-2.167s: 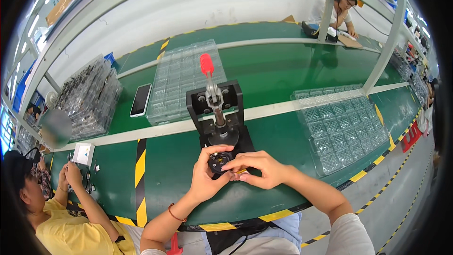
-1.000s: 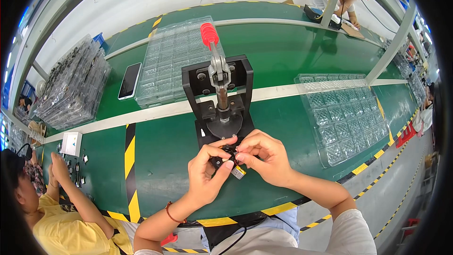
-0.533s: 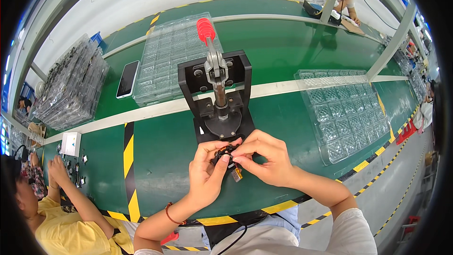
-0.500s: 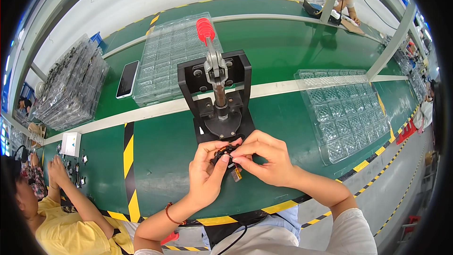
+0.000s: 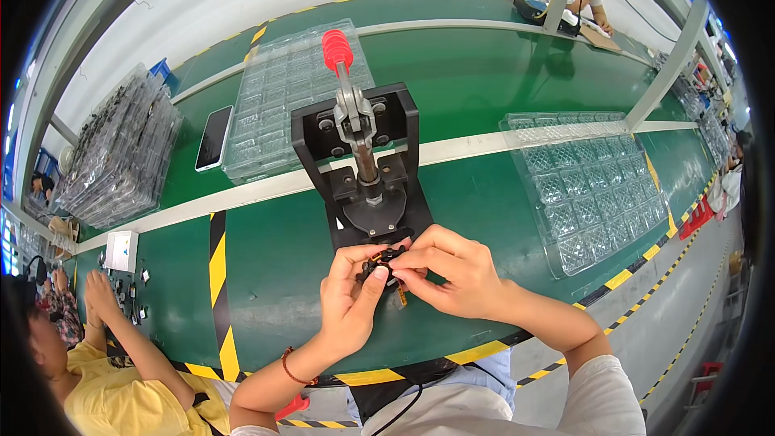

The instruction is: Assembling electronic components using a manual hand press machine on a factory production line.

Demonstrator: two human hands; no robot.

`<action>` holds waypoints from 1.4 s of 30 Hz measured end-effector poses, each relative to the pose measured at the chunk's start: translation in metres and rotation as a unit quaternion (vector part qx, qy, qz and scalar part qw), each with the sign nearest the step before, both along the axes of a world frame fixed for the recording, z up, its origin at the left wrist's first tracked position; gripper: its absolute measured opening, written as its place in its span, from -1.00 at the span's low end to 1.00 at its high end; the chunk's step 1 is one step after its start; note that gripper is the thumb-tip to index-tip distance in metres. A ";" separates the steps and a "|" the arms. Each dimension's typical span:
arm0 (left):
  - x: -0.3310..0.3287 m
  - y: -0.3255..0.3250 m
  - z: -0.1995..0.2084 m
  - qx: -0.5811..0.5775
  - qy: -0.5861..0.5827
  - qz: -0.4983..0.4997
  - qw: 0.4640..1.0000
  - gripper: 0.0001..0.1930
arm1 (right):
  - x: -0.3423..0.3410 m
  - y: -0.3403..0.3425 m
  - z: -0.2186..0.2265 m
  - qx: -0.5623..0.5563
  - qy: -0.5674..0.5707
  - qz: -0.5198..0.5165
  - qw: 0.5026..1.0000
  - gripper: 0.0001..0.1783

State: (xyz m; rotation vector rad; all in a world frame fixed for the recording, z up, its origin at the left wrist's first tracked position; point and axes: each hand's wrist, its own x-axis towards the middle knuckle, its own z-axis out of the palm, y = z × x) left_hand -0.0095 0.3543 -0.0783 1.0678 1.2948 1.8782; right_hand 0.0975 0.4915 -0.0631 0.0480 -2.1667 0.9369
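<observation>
Between my two hands is a small black part (image 5: 385,261) with a short orange-gold flat strip (image 5: 402,297) hanging from its underside. My left hand (image 5: 351,295) grips the part from the left, thumb on top and fingers curled around it. From the other side, my right hand (image 5: 452,273) pinches at it with thumb and forefinger; the fingers cover much of it. Just beyond my fingers stands a black toggle clamp press (image 5: 373,210) with a red ribbed handle (image 5: 337,50) pointing up.
Clear plastic trays lie at the right (image 5: 588,202) and behind the press (image 5: 278,105). A phone (image 5: 214,139) rests beside the back trays. A tall tray stack (image 5: 125,149) stands at left. A co-worker in yellow (image 5: 133,391) sits at left near a white box (image 5: 122,251) and small parts.
The view has shifted slightly, so the press appears a little further left. The gold strip has turned to look narrower. Both hands still hold the black part.
</observation>
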 end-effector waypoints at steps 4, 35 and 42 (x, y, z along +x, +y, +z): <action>0.001 0.000 -0.001 -0.004 0.008 0.005 1.000 -0.77 | -0.001 0.001 -0.001 0.027 0.015 -0.011 0.999 -0.78; 0.012 -0.001 0.002 -0.035 -0.012 0.058 0.998 -0.82 | -0.001 -0.007 -0.010 0.105 0.056 -0.012 0.993 -0.72; 0.010 -0.002 -0.001 -0.041 0.017 0.065 0.997 -0.83 | -0.001 -0.009 -0.011 0.111 0.064 -0.023 0.992 -0.70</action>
